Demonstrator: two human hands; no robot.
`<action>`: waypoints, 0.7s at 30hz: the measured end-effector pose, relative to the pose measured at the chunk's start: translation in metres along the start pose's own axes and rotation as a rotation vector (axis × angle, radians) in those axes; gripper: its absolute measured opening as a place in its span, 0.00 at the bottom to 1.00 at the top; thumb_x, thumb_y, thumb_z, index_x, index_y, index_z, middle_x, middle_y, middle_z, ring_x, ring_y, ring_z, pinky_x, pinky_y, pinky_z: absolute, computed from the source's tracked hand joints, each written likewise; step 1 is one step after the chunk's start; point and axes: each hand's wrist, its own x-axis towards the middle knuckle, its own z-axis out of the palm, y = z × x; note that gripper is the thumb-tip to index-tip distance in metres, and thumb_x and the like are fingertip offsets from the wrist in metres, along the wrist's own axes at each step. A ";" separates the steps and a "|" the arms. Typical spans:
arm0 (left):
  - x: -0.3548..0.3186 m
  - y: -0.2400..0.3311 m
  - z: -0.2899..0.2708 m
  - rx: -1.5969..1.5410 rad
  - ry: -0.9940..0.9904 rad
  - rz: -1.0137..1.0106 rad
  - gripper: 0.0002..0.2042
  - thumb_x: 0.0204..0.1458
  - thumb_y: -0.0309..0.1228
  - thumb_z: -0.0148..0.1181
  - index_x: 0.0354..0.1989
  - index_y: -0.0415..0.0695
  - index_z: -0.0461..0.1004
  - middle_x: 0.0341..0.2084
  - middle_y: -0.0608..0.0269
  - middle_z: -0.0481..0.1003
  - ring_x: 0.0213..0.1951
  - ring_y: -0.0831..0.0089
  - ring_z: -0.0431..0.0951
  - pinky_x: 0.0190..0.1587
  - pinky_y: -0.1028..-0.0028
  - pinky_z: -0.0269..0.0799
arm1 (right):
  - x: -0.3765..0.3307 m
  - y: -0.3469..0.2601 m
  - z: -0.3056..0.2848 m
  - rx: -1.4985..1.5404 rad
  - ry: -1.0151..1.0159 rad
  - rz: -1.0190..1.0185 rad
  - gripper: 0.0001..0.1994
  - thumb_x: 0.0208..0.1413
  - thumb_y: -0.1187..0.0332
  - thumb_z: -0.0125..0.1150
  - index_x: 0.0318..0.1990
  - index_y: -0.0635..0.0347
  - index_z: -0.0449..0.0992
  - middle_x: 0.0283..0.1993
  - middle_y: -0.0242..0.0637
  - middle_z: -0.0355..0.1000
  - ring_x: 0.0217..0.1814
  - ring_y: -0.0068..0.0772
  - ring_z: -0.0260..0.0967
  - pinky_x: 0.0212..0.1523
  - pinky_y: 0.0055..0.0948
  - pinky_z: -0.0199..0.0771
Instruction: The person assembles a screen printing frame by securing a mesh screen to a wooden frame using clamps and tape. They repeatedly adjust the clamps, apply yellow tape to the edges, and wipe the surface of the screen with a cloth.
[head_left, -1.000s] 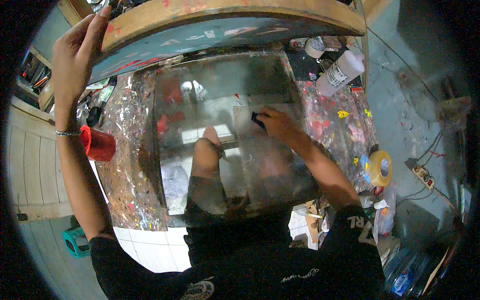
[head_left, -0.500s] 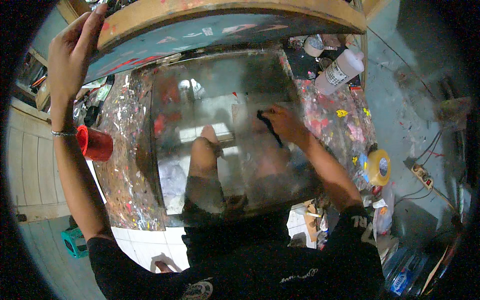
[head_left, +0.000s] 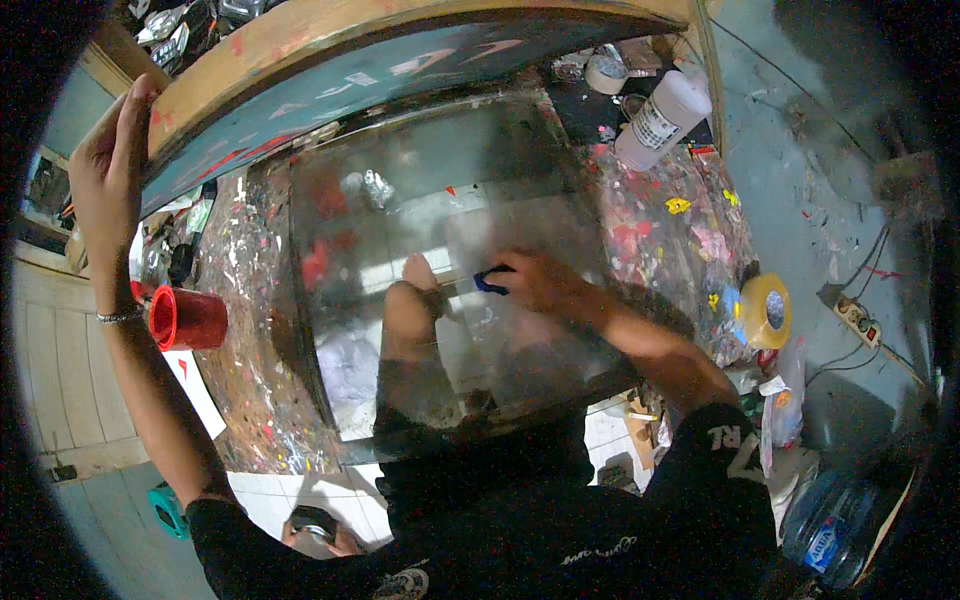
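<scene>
My left hand [head_left: 112,170] is closed on the left end of a raised screen printing frame [head_left: 400,25], whose wooden edge arches across the top. Its blue-grey mesh [head_left: 330,95] carries pale and red marks and tilts up over the table. Below it lies a glass plate [head_left: 420,145] with a shiny, reflecting surface. On the glass, my right hand [head_left: 545,287] grips a small dark blue cloth [head_left: 491,280], which pokes out past the fingertips. A red cup [head_left: 190,318] stands beside my left forearm.
Paint-stained tabletop [head_left: 255,400] flanks the glass. A whitish bottle [head_left: 662,122] and a roll of tape [head_left: 607,72] are at the far right. A clear tape roll [head_left: 765,311], a power strip [head_left: 857,322] and a large water bottle [head_left: 830,530] lie farther right. Someone's hand [head_left: 345,541] shows at the bottom.
My right hand has moved nearer and slightly left over the glass with the cloth, which now looks more bunched. The view has shifted a little; my left hand still grips the frame.
</scene>
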 end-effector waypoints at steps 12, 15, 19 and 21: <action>-0.003 -0.020 -0.014 -0.002 0.016 -0.133 0.19 0.65 0.39 0.50 0.57 0.37 0.73 0.30 0.74 0.74 0.24 0.89 0.59 0.25 0.86 0.52 | 0.005 0.002 -0.023 0.115 0.073 0.117 0.14 0.50 0.71 0.59 0.46 0.59 0.77 0.43 0.45 0.68 0.46 0.46 0.69 0.50 0.40 0.72; 0.002 -0.021 -0.005 0.010 0.006 -0.141 0.20 0.65 0.38 0.49 0.58 0.36 0.72 0.33 0.72 0.74 0.26 0.87 0.62 0.28 0.85 0.55 | 0.009 0.006 -0.018 0.253 0.010 0.297 0.14 0.50 0.73 0.58 0.45 0.60 0.77 0.42 0.44 0.67 0.46 0.45 0.69 0.49 0.39 0.72; 0.012 -0.080 -0.020 -0.283 0.010 -0.127 0.24 0.65 0.39 0.48 0.61 0.32 0.66 0.58 0.50 0.71 0.61 0.66 0.68 0.65 0.70 0.58 | -0.016 -0.002 0.009 0.297 0.368 -0.171 0.11 0.48 0.75 0.57 0.41 0.61 0.78 0.40 0.42 0.68 0.45 0.45 0.69 0.46 0.37 0.71; 0.007 -0.135 -0.047 -0.142 -0.029 -0.142 0.24 0.66 0.41 0.47 0.61 0.32 0.67 0.56 0.50 0.72 0.59 0.66 0.70 0.63 0.69 0.61 | -0.019 0.009 -0.002 0.470 0.215 -0.106 0.12 0.47 0.75 0.57 0.40 0.59 0.79 0.39 0.42 0.70 0.45 0.44 0.70 0.47 0.39 0.70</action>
